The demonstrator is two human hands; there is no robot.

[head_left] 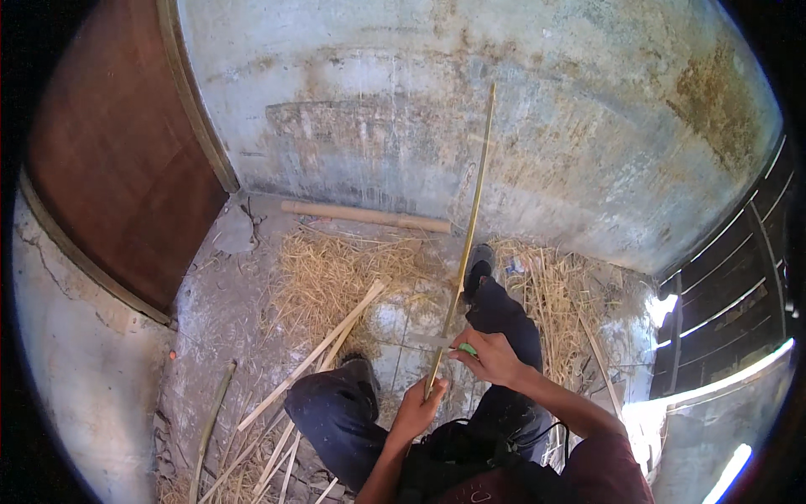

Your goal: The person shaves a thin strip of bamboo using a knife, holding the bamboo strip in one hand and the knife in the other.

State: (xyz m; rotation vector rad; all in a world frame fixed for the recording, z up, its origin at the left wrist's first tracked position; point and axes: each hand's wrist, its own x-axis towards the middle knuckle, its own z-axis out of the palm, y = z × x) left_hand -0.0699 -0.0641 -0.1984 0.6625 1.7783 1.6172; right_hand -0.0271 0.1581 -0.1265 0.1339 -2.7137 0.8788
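Observation:
A long, thin bamboo strip (475, 210) slants up from between my legs toward the wall. Near its lower end my left hand (417, 410) is closed around it. My right hand (491, 359) grips a knife (468, 349) by its green handle, just above the left hand. The knife's pale blade lies across the strip and points left. Part of the handle is covered by my fingers. Where the edge meets the strip is too small to make out.
Piles of straw-like shavings (323, 273) cover the floor on both sides. Split bamboo lengths (315, 353) lie by my left leg, and a green stick (214, 420) farther left. A bamboo pole (365, 216) rests along the stained wall (353, 84). A brown door (117, 143) stands left.

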